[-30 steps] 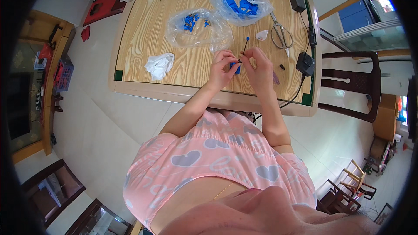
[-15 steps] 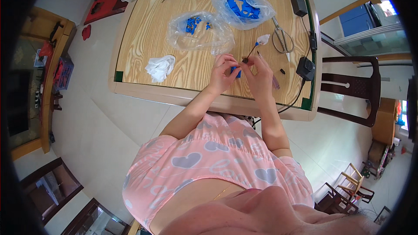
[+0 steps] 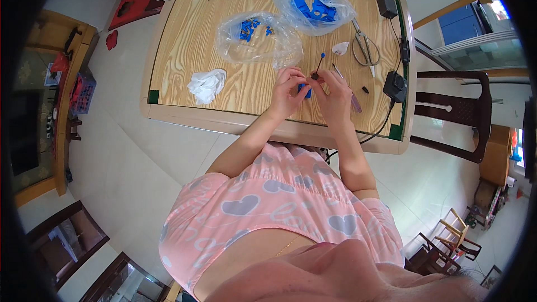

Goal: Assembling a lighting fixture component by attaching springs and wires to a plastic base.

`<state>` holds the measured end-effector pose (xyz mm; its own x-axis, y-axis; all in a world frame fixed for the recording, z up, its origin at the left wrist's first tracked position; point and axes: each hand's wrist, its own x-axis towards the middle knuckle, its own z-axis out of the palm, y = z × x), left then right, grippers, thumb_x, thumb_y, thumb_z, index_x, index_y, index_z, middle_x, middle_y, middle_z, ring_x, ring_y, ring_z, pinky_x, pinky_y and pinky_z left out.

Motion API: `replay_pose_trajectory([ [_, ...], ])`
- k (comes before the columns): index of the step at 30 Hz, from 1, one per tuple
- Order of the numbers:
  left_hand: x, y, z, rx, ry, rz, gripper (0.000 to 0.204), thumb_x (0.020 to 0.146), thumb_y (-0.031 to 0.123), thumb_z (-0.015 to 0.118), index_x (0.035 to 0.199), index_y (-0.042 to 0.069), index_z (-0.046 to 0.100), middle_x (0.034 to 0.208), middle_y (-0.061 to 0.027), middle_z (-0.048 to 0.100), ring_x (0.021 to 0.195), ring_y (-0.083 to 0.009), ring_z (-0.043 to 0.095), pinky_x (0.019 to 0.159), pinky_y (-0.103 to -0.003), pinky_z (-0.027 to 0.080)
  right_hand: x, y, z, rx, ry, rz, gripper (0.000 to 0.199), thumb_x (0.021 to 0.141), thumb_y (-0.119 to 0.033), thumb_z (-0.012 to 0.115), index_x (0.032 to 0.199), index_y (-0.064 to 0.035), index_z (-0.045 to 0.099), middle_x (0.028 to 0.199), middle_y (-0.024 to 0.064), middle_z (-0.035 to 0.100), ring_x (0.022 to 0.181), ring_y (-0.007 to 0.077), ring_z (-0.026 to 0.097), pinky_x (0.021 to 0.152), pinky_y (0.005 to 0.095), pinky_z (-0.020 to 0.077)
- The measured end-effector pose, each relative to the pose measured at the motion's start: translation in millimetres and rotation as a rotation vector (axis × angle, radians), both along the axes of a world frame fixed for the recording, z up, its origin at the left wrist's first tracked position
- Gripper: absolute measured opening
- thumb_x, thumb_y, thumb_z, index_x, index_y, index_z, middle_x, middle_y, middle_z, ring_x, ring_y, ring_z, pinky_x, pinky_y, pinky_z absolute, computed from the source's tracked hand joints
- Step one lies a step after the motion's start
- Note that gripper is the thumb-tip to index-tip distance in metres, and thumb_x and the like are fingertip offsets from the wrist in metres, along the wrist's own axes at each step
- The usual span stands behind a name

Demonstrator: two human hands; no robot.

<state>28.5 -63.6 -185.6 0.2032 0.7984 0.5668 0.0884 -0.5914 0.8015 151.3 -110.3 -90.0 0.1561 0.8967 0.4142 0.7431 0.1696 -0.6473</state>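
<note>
Overhead view, centre of the frame: the left hand [image 3: 288,86] pinches a small blue piece [image 3: 305,89] just above the wooden table [image 3: 184,50], while the right hand [image 3: 335,92] grips a thin dark stick with a blue tip [image 3: 319,62], its lower end meeting the piece. The step appears to be fitting stick into piece; seating it likely calls for steady alignment. A clear bag of blue parts [image 3: 257,36] lies above the hands, and scissors [image 3: 364,47] lie upper right.

Over the wooden surface [image 3: 184,39] both hands meet: the left hand [image 3: 288,90] pinches a small blue part [image 3: 305,90], while the right hand [image 3: 334,96] has its grip on a thin blue-tipped stick [image 3: 319,64]. Beyond the hands lies a clear bag [image 3: 258,38] of blue pieces; scissors [image 3: 364,49] lie right of it, crumpled white tissue [image 3: 206,85] left.
</note>
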Motion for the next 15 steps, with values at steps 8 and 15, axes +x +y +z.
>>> replay_pose_trajectory([
  [8, 0.2, -0.9, 1.6, 0.004, -0.001, 0.012, 0.021, 0.066, -0.003, 0.076, 0.082, 0.004, 0.064, 0.093, -0.0084, 0.059, 0.099, -0.0289, 0.055, 0.085, -0.038, 0.045, -0.6, 0.9, 2.4, 0.013, -0.026, 0.01, 0.017, 0.078, -0.012, 0.072, 0.091, -0.0028, 0.065, 0.081, 0.0088, 0.065, 0.075, 0.0235, 0.063, 0.07, 0.0345, 0.0469],
  [15, 0.8, -0.1, 0.1, 0.004, -0.007, 0.006, 0.022, 0.066, -0.003, 0.076, 0.082, 0.004, 0.064, 0.093, -0.0084, 0.059, 0.099, -0.0285, 0.055, 0.084, -0.038, 0.045, 0.9, 2.1, -1.4, 0.029, -0.028, 0.016, 0.017, 0.079, -0.013, 0.071, 0.092, -0.0035, 0.065, 0.081, 0.0083, 0.065, 0.076, 0.0234, 0.063, 0.07, 0.0352, 0.0465],
])
